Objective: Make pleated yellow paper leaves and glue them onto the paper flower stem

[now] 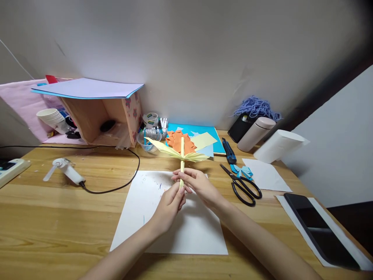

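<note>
Between my hands stands a paper flower (181,143) with a folded orange head, pale yellow pleated leaves and a narrow yellow stem. Low on the stem, my left hand (169,200) pinches its bottom end between thumb and fingers. My right hand (196,182) grips the same stem just above, fingers closed around it. Both hands are over a white sheet of paper (136,229) that carries small ink marks. To the right of them lie black-handled scissors (243,186), a folded blue paper piece (242,171) and a blue utility knife (229,151).
A glue gun (68,171) with a black cord lies at left, before an open box (134,120). Behind the flower are a tub of markers (148,140) and blue paper (192,127). A thermos (256,134), tissue roll (278,146) and phone (320,229) line the right.
</note>
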`<state>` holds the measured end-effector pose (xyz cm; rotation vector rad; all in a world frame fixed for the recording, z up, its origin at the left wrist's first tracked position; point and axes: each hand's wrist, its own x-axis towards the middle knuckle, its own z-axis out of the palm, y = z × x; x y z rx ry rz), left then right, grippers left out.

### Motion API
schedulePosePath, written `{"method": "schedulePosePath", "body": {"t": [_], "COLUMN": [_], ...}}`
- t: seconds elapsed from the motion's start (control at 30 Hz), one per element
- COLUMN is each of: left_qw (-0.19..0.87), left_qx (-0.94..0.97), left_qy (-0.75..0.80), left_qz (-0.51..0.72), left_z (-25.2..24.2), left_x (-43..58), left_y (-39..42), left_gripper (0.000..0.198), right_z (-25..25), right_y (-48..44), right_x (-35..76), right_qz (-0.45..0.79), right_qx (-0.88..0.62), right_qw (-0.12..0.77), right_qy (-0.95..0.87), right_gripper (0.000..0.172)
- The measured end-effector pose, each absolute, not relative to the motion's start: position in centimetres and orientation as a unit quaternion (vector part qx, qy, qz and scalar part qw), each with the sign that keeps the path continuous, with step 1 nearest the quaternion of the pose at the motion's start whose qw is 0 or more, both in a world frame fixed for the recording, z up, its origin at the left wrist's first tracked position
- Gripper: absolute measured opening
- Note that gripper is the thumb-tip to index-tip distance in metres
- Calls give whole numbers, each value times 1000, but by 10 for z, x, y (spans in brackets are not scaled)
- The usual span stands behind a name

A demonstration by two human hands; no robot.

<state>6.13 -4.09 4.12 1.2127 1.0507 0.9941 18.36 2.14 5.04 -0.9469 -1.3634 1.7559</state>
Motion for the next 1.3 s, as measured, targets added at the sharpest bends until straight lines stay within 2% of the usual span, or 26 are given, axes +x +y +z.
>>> {"method": "schedulePosePath", "body": {"t": [0.2,0.5,0.7,0.83,1.03,1.3], "left_qw": [563,567,527,537,568,539], "left_qx": [493,444,447,425,447,347], "left_qy": [476,481,455,423,307,336], "left_qz": [462,500,561,594,619,690], "left_z": [36,45,45,65,114,119], "left_x": [62,61,49,43,62,76], "left_y": [-39,-38,-18,10,30,42], "left_gripper": [33,32,38,42,35,27], "right_z": [63,76,91,101,108,103], "right_y": [17,14,36,46,47,47], "right_x": [174,151,159,171,177,174], "right_qz": [658,633,656,694,717,742], "right_qx": [-368,-346,-247,-198,-157,-153], "right_qw": [419,431,473,480,504,490], "right_qy": [-506,-542,-533,-499,-455,-432], "right_gripper": [29,27,31,26,20,17]}}
